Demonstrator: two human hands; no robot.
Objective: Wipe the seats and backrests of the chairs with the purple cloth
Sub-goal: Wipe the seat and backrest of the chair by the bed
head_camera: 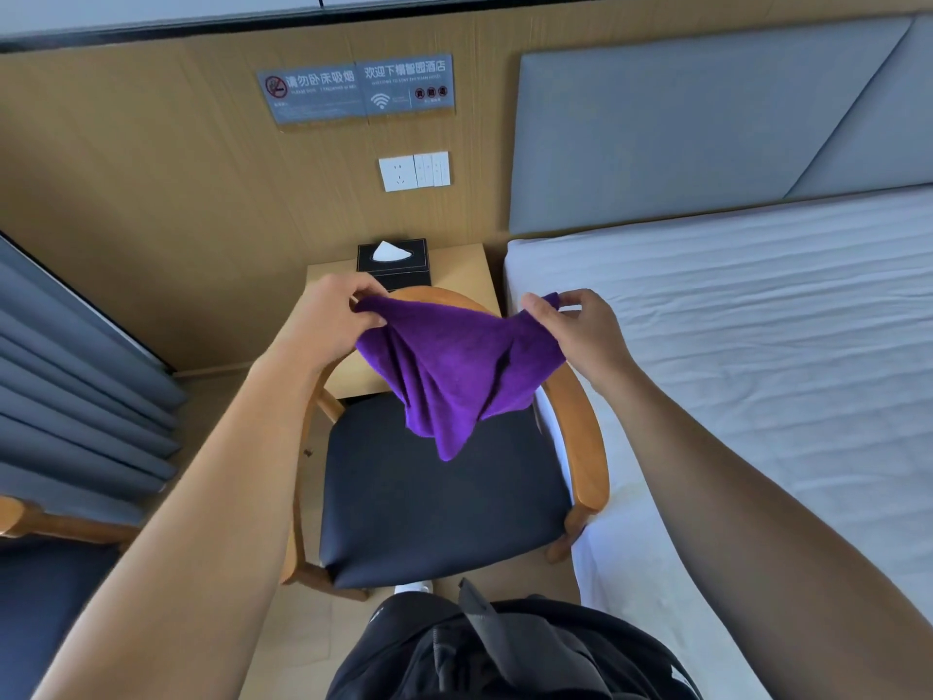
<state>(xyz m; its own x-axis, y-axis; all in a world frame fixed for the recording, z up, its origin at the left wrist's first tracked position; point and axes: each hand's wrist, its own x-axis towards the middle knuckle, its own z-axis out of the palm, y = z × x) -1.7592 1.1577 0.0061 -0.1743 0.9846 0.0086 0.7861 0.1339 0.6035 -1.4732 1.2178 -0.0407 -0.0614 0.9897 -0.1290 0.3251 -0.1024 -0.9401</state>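
A purple cloth [452, 371] hangs spread in the air above a chair. My left hand [330, 320] pinches its left top corner and my right hand [580, 330] pinches its right top corner. Its lowest tip dangles just over the chair's black padded seat [434, 502]. The chair has a curved wooden backrest and arms [588, 442]; the cloth hides part of the backrest. A second chair [45, 578] with a dark seat and a wooden arm shows at the lower left edge.
A bed with a white mattress [757, 356] stands close on the right of the chair. Behind the chair is a wooden side table [464, 275] with a black tissue box [393, 260]. Grey curtains [75, 396] hang at the left.
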